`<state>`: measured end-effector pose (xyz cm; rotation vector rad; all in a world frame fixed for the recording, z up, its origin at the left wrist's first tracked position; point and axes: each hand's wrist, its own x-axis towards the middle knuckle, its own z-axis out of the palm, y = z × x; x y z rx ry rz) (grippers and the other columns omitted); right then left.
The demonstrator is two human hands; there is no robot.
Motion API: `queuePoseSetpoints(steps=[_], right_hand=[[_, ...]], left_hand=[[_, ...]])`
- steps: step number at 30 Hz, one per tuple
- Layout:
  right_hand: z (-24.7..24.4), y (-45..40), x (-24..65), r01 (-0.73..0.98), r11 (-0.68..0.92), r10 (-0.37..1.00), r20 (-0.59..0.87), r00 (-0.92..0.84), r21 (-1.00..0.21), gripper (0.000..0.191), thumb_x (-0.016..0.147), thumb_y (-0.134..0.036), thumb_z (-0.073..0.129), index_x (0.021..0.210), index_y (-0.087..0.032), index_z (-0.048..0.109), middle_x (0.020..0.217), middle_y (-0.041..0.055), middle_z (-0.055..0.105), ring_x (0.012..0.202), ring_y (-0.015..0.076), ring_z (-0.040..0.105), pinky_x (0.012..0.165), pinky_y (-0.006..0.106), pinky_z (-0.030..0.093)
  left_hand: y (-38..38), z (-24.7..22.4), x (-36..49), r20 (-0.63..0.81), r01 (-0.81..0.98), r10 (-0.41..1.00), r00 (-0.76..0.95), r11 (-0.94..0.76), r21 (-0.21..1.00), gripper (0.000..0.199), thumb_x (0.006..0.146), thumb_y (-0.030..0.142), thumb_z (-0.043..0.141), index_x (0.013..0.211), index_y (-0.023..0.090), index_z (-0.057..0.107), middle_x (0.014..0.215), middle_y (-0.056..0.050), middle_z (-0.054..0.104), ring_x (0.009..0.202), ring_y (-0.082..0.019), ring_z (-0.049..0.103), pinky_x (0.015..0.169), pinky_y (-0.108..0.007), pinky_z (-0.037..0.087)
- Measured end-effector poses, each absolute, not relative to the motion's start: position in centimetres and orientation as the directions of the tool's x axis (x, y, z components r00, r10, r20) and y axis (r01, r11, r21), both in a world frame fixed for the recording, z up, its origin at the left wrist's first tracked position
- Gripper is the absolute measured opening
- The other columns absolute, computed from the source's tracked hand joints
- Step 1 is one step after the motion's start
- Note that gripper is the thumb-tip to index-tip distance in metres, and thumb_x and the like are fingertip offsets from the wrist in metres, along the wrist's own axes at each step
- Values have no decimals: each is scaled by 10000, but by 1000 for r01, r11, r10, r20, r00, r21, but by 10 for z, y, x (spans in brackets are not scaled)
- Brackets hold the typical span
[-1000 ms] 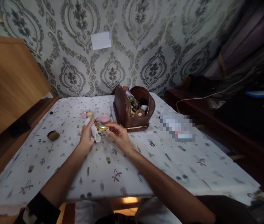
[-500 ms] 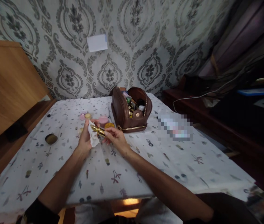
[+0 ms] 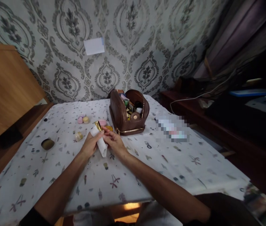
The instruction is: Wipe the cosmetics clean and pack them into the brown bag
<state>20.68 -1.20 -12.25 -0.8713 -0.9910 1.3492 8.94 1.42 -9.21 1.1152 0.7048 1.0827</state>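
Note:
A shiny gold cosmetic tube [image 3: 98, 125] pokes out at the top of a white wipe [image 3: 102, 147], which is wrapped round the rest of it. My left hand [image 3: 90, 145] is closed on the wipe, its thumb pressing along the front. From the other side, my right hand [image 3: 114, 142] pinches the wrapped tube just below its gold end. Behind my fingers lie a pink round case [image 3: 102, 122] and a yellow round item [image 3: 109, 128], both partly hidden. Left of my hands sits a small clear jar with a pale lid [image 3: 78, 136].
An unzipped brown leather cosmetic bag [image 3: 127, 117], full of small items, stands behind my right hand. Small pink and yellow round pots [image 3: 85, 120] and a dark oval object [image 3: 47, 144] lie leftward. A blurred-out flat object [image 3: 172, 128] is on the right of the patterned tablecloth [image 3: 147, 166].
The gold tube has turned from slanting across my hands to more upright, and the wipe now wraps round it. My right hand has moved in against my left. The small clear jar has come into fuller view.

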Motion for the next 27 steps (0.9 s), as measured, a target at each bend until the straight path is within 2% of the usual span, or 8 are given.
queuePoseSetpoints(steps=[3,7,11,14,16,20,23,27], right_hand=[[-120,-15,208,-236,96,995,92,29,-967,442,725,-598,710,814,-185,582,605,-41,582,490,92,492,437,205,355],[-115,-19,209,-117,151,985,140,101,-982,419,787,-599,651,748,-199,534,575,-48,520,463,89,442,419,216,337],[-111,-21,209,-192,220,972,198,127,-956,394,793,-571,669,893,-212,540,630,-53,528,472,86,428,436,216,338],[-107,-21,209,-242,281,958,258,121,-929,395,808,-551,666,995,-221,556,637,-64,497,493,88,429,471,217,356],[-104,-22,209,-254,304,952,281,123,-918,394,804,-549,668,1001,-220,580,642,-61,484,511,93,438,493,224,373],[-99,-22,211,-284,316,948,290,132,-905,372,773,-539,693,913,-205,607,647,-50,497,527,94,444,504,227,394],[-97,-22,213,-314,281,959,255,122,-907,371,752,-529,712,891,-201,607,670,-40,534,521,86,456,463,210,375],[-96,-22,213,-357,257,966,227,123,-898,392,739,-540,721,901,-206,595,672,-32,558,528,94,503,427,193,360]], left_hand=[[15,-96,89,114,-290,960,257,-36,956,360,720,489,775,842,163,680,731,0,667,649,-131,613,620,-219,498],[15,-97,85,173,-144,976,130,-154,977,343,758,514,728,788,174,687,675,10,636,612,-129,563,585,-202,454],[14,-92,81,181,19,980,88,-183,983,349,740,497,733,647,175,634,570,23,558,538,-129,475,504,-214,379],[11,-90,81,222,132,962,158,-244,961,395,747,515,708,574,184,576,519,31,512,515,-126,432,498,-224,356],[10,-90,82,244,176,951,189,-278,944,414,764,535,675,567,190,560,510,30,503,514,-129,429,499,-228,349],[10,-91,82,262,196,947,185,-297,935,445,764,561,661,556,195,517,503,38,466,511,-123,413,491,-229,327],[11,-93,83,246,175,951,186,-279,944,451,778,575,654,582,189,528,525,37,487,527,-119,435,507,-224,355],[10,-94,87,133,5,980,151,-135,991,464,746,621,677,649,180,573,535,36,542,516,-124,507,490,-218,392]])
